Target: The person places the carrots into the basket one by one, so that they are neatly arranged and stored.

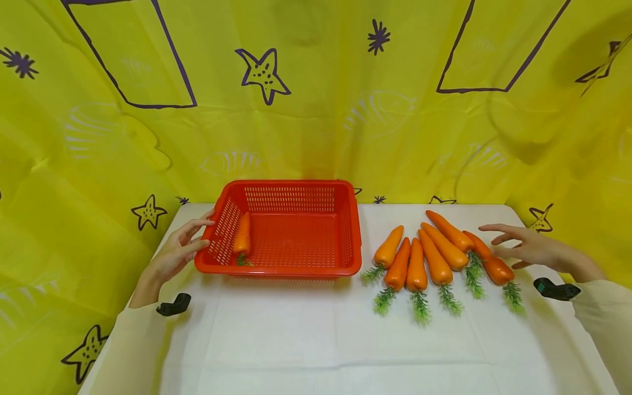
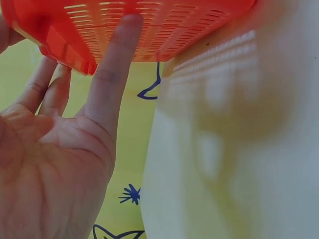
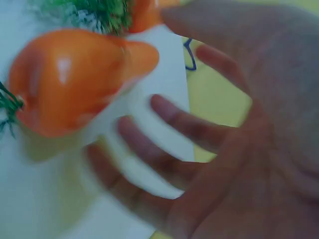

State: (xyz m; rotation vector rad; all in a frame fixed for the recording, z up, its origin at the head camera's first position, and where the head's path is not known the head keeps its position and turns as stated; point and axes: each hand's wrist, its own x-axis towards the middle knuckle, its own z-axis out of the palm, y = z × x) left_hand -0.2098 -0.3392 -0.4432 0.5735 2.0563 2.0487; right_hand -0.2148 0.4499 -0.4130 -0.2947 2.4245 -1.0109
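Note:
A red plastic basket point(image 1: 291, 271) with slotted sides stands at the left of the table, one orange carrot point(image 1: 242, 236) lying inside at its left end. My left hand point(image 1: 174, 253) rests its fingertips on the basket's left side; in the left wrist view the thumb point(image 2: 117, 69) lies straight against the slotted wall. To the right, several carrots with green tops fan out. Beside the rightmost carrot point(image 1: 497, 271) hovers my right hand point(image 1: 535, 248), fingers spread and holding nothing. The right wrist view has that carrot point(image 3: 65, 82) left of the blurred fingers.
A white cloth point(image 1: 336, 334) covers the table. Yellow curtains point(image 1: 316, 137) with drawn stars and fish hang close behind the basket and along both sides. The middle carrots point(image 1: 434, 258) lie closely packed, tips pointing away.

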